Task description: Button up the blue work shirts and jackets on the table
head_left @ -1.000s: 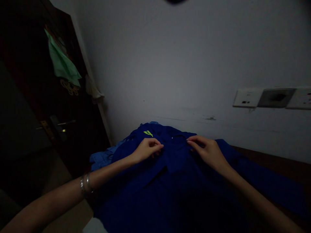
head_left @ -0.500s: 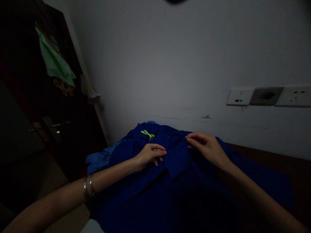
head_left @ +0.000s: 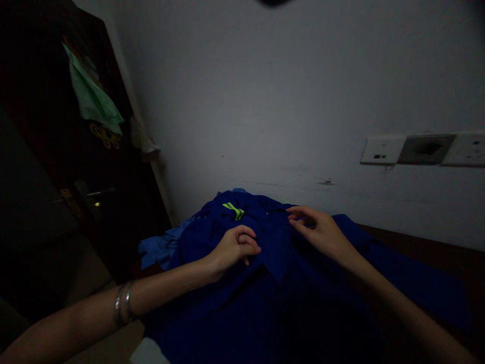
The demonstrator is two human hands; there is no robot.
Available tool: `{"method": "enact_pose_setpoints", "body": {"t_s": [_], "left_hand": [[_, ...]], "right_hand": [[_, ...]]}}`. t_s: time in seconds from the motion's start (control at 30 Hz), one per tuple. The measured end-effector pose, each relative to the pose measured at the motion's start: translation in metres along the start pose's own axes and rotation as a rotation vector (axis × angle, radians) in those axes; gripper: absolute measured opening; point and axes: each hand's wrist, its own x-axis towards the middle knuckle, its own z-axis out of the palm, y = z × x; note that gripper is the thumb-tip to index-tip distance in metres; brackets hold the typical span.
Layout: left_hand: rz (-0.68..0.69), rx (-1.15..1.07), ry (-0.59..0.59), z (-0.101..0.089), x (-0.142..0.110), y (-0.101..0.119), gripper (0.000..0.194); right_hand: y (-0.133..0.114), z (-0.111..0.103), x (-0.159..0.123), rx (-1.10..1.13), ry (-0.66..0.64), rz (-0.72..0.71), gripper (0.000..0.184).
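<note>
Blue garment (head_left: 265, 303) spread on the dark table (head_left: 401, 236), its collar (head_left: 276, 253) touched from both sides.
The collar's near edge is met by the curled fingers of the left hand (head_left: 231, 248), while its far right side is reached by the bent fingertips of the right hand (head_left: 322, 232); whether cloth is pinched in either grip cannot be told. A yellow-green strip (head_left: 235, 210) is seen beyond the left hand, and lighter blue cloth (head_left: 159, 246) is partly covered at the left.
</note>
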Motion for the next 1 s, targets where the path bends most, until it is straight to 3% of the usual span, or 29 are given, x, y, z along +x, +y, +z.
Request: {"method": "enact_pose_setpoints", "body": {"t_s": [0.13,0.3,0.57,0.73,1.0], "left_hand": [[0.046,-0.008,0.053,0.000,-0.007,0.006,0.026],[0.032,-0.027,0.055,-0.001,-0.009,0.004,0.024],[0.090,-0.081,0.063,-0.005,-0.006,0.002,0.023],[0.131,-0.052,0.079,-0.005,-0.004,0.004,0.022],[0.172,-0.031,0.049,-0.004,-0.001,0.007,0.025]], "right_hand": [[-0.026,0.006,-0.014,-0.172,-0.005,-0.133,0.027],[-0.050,0.023,-0.025,-0.120,-0.172,-0.190,0.021],[-0.040,0.041,-0.024,0.058,-0.219,-0.070,0.015],[-0.037,0.051,-0.024,0.198,-0.219,0.060,0.021],[-0.029,0.055,-0.015,0.477,-0.329,0.214,0.020]]}}
